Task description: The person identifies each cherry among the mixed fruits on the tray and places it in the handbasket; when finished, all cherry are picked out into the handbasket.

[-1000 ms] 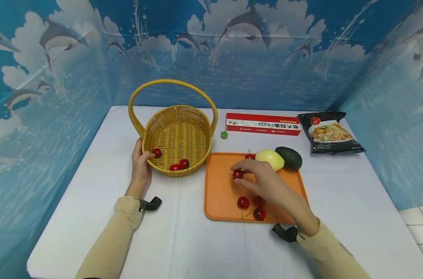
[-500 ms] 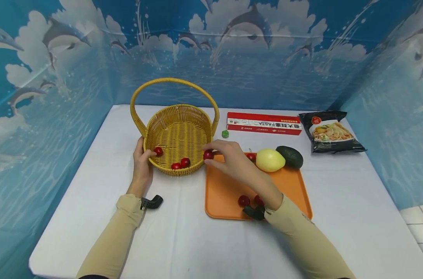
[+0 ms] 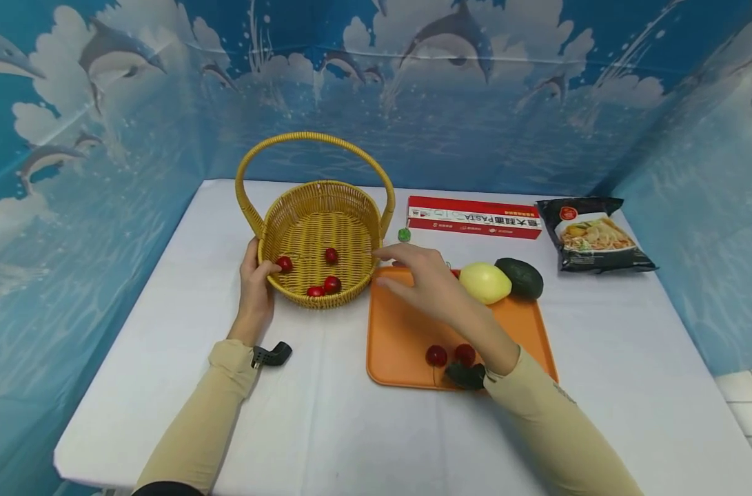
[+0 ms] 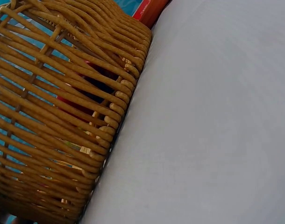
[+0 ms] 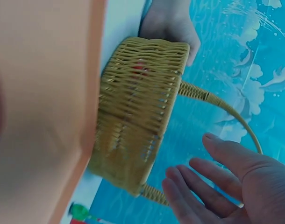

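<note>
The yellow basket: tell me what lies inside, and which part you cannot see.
Four red cherries lie inside the basket, one beside the left hand. The basket's near side hides its inner wall there.

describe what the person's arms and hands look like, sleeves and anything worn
The left sleeve and right sleeve are beige and long, the right one with a small dark marking. The left hand and right hand are bare. A black gadget sits at each wrist.
</note>
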The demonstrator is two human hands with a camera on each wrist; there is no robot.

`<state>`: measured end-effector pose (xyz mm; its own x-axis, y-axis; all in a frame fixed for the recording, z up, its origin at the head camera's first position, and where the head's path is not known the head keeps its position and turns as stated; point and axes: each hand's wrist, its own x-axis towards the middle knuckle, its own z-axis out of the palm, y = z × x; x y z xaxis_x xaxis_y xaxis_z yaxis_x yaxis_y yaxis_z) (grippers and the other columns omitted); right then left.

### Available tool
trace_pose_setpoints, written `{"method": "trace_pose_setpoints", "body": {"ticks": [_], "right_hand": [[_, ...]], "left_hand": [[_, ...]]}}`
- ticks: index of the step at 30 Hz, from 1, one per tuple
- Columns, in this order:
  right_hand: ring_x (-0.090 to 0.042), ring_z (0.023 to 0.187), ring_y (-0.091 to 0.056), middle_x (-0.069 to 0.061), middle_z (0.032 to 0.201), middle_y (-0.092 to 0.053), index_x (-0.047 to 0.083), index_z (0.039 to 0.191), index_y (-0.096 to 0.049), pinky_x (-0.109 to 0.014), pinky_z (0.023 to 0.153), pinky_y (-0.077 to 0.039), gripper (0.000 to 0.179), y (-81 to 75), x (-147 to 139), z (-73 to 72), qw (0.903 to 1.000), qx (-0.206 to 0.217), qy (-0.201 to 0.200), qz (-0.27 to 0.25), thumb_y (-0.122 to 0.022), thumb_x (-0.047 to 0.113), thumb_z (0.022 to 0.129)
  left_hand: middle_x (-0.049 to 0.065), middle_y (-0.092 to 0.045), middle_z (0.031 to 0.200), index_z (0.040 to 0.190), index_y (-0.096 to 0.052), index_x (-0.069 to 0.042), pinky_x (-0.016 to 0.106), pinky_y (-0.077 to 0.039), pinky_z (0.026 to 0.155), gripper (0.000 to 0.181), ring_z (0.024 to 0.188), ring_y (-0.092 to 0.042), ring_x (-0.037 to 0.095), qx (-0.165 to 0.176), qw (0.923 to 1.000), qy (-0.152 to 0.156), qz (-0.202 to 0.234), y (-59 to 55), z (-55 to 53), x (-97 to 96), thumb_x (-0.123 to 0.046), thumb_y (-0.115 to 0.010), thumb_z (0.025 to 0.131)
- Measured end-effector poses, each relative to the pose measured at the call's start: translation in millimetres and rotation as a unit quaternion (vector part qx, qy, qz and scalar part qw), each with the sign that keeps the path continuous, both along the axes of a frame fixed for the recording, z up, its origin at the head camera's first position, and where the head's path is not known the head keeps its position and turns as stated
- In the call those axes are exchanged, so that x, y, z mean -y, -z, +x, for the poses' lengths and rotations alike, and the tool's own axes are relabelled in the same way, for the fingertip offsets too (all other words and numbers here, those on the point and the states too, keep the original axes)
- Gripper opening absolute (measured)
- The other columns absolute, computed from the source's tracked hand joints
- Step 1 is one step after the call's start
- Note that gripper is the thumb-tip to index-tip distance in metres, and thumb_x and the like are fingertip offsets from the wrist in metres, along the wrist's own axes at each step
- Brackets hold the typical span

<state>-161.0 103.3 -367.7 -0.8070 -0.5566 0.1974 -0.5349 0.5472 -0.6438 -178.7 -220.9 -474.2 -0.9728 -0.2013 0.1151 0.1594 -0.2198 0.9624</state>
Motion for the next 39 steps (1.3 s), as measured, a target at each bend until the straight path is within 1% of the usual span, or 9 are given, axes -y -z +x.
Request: {"method": "trace_pose_setpoints", "body": {"ticks": [5, 10, 15, 19, 23, 29, 32, 35, 39], "right_hand": [[-0.028, 0.118, -0.071, -0.006, 0.133, -0.072, 0.012, 0.134, -0.071, -0.048, 0.102, -0.056, 0.040, 4.1, -21.3, 13.1, 0.9997, 0.010, 0.011, 0.018, -0.077, 0.026, 0.097], [-0.033, 0.114, -0.072, -0.010, 0.131, -0.073, 0.010, 0.132, -0.071, -0.051, 0.099, -0.057, 0.040, 7.9, -40.4, 24.1, 0.9988, 0.030, 0.011, 0.038, -0.078, 0.025, 0.095], [-0.033, 0.114, -0.072, -0.012, 0.130, -0.073, 0.007, 0.132, -0.071, -0.052, 0.098, -0.057, 0.042, 12.5, -55.2, 33.6, 0.9968, 0.056, 0.011, 0.056, -0.080, 0.023, 0.094], [-0.032, 0.114, -0.072, -0.010, 0.129, -0.074, 0.007, 0.133, -0.070, -0.051, 0.098, -0.058, 0.045, 18.4, -65.0, 41.6, 0.9953, 0.066, 0.007, 0.070, -0.081, 0.023, 0.093], [-0.029, 0.115, -0.071, -0.007, 0.129, -0.074, 0.009, 0.134, -0.070, -0.051, 0.099, -0.057, 0.047, 23.7, -73.9, 48.9, 0.9927, 0.090, 0.004, 0.081, -0.082, 0.026, 0.092], [-0.027, 0.117, -0.070, -0.004, 0.128, -0.074, 0.010, 0.133, -0.071, -0.051, 0.101, -0.056, 0.047, 30.1, -84.1, 56.3, 0.9906, 0.111, -0.004, 0.080, -0.083, 0.028, 0.091], [-0.025, 0.116, -0.068, -0.002, 0.128, -0.073, 0.012, 0.133, -0.071, -0.050, 0.101, -0.056, 0.047, 33.0, -86.5, 60.2, 0.9885, 0.123, -0.009, 0.087, -0.084, 0.029, 0.090], [-0.020, 0.111, -0.066, 0.002, 0.126, -0.073, 0.015, 0.132, -0.072, -0.045, 0.098, -0.057, 0.049, 36.5, -87.3, 63.2, 0.9863, 0.133, -0.015, 0.097, -0.086, 0.031, 0.088], [-0.016, 0.107, -0.063, 0.006, 0.122, -0.074, 0.019, 0.128, -0.074, -0.040, 0.096, -0.056, 0.047, 41.3, -86.1, 64.0, 0.9857, 0.129, -0.030, 0.105, -0.088, 0.030, 0.085]], "left_hand": [[0.010, -0.038, 0.165, 0.160, -0.041, -0.012, 0.037, -0.027, 0.124, 0.080, 0.151, -0.035, 0.027, 0.003, 1.0000, -0.003, -0.005, -0.7, 0.0, 0.8, 0.003, -0.047, 0.082], [0.009, -0.039, 0.164, 0.160, -0.041, -0.013, 0.036, -0.028, 0.124, 0.080, 0.151, -0.035, 0.023, 0.006, 0.9999, -0.008, -0.008, 0.0, 0.7, 2.3, 0.002, -0.047, 0.082], [0.008, -0.041, 0.163, 0.159, -0.042, -0.013, 0.035, -0.030, 0.122, 0.078, 0.148, -0.038, 0.023, 0.005, 0.9999, -0.010, -0.009, -0.2, 0.8, 2.7, 0.001, -0.047, 0.082], [0.009, -0.041, 0.163, 0.159, -0.042, -0.012, 0.035, -0.030, 0.121, 0.078, 0.147, -0.038, 0.023, 0.004, 0.9999, -0.007, -0.010, -0.7, 0.8, 2.0, 0.002, -0.047, 0.083], [0.009, -0.041, 0.163, 0.159, -0.042, -0.012, 0.035, -0.030, 0.121, 0.078, 0.146, -0.039, 0.022, 0.005, 0.9999, -0.007, -0.011, -1.6, 0.7, 1.7, 0.001, -0.047, 0.083], [0.007, -0.041, 0.163, 0.160, -0.042, -0.014, 0.033, -0.030, 0.122, 0.078, 0.148, -0.038, 0.023, 0.004, 0.9999, -0.007, -0.014, -3.3, 0.4, 2.0, 0.001, -0.046, 0.083], [0.008, -0.040, 0.163, 0.159, -0.042, -0.013, 0.033, -0.030, 0.122, 0.077, 0.148, -0.038, 0.023, 0.004, 0.9999, -0.006, -0.011, -2.9, 0.5, 1.6, 0.001, -0.046, 0.084], [0.010, -0.040, 0.163, 0.160, -0.042, -0.012, 0.034, -0.030, 0.122, 0.078, 0.148, -0.038, 0.024, 0.002, 1.0000, -0.005, -0.007, -2.2, 0.6, 1.2, 0.002, -0.047, 0.083], [0.010, -0.041, 0.163, 0.160, -0.042, -0.011, 0.036, -0.030, 0.123, 0.078, 0.149, -0.038, 0.024, 0.000, 0.9999, -0.006, -0.009, -1.3, 0.9, 1.4, 0.002, -0.048, 0.083]]}}
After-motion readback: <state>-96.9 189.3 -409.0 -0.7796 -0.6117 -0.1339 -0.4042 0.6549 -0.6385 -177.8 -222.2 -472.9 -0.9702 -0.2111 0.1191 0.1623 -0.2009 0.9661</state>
